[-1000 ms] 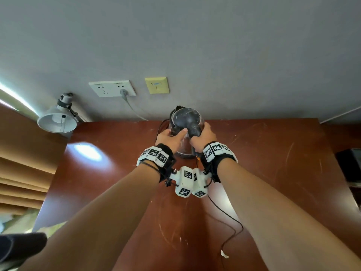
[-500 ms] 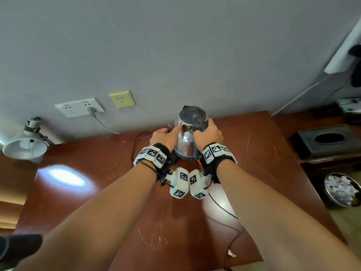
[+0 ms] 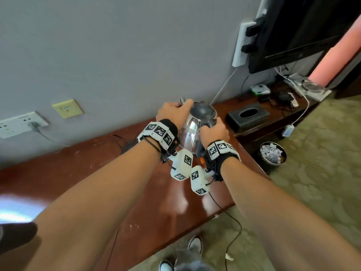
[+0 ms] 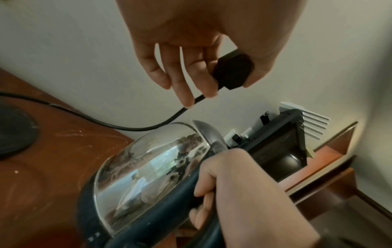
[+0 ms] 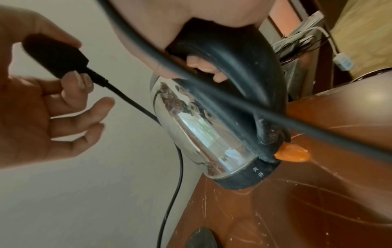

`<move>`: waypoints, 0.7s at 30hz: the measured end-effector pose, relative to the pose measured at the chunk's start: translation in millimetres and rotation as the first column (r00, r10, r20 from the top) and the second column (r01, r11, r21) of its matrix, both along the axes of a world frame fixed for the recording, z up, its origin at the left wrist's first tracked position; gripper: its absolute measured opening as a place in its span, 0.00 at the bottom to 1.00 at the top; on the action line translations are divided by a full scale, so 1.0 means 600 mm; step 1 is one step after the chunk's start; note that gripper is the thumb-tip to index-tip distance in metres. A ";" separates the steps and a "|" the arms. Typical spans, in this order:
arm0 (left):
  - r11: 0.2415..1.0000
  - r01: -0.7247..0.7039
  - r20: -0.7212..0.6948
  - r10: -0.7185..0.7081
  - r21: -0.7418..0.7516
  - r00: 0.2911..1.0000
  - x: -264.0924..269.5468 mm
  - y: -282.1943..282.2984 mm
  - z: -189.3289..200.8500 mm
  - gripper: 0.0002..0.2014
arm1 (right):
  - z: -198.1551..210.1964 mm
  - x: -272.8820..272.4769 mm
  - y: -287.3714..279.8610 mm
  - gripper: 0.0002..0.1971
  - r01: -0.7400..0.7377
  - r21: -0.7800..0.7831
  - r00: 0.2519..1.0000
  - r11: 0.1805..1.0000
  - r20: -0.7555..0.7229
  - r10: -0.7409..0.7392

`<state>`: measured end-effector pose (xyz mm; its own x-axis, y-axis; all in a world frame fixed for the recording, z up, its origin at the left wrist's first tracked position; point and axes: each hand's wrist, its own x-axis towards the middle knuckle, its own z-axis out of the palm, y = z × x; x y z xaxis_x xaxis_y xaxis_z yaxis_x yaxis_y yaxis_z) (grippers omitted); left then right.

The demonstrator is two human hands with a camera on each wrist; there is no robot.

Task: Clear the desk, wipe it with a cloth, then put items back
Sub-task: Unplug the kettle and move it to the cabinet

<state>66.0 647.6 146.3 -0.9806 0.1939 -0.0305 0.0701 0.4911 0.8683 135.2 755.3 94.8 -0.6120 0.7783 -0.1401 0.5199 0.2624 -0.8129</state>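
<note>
My right hand is wrapped round the black handle of the kettle, which hangs tilted above the desk, lifted clear of its round base. My left hand sits just beyond the kettle's lid, thumb and fingers pinching the black plug, prongs pointing up and away from me. The cord runs from the plug down past the kettle's far side, back to the base behind and below my left wrist. I judge that line matters most: the kettle goes off to my right, the base is tethered to my left, so the left must carry plug and base
</note>
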 end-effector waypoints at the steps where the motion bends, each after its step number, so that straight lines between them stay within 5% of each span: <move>1: 1.000 0.018 0.003 -0.018 0.001 1.000 0.013 0.016 0.001 0.22 | 0.004 0.014 0.015 0.16 0.027 -0.001 1.000 1.000 -0.005 -0.027; 9: 0.997 0.002 0.030 0.001 -0.079 1.000 0.087 0.100 -0.014 0.25 | -0.001 0.097 0.131 0.29 0.087 -0.026 0.996 0.996 0.003 -0.087; 16: 0.981 -0.156 0.050 0.163 -0.118 0.985 0.124 0.119 -0.043 0.22 | -0.020 0.117 0.185 0.32 -0.014 -0.073 1.000 0.997 0.023 0.015; 21: 0.947 -0.161 0.104 0.196 -0.277 0.975 0.134 0.112 -0.073 0.21 | -0.027 0.114 0.209 0.31 -0.079 -0.053 0.996 0.995 0.024 0.080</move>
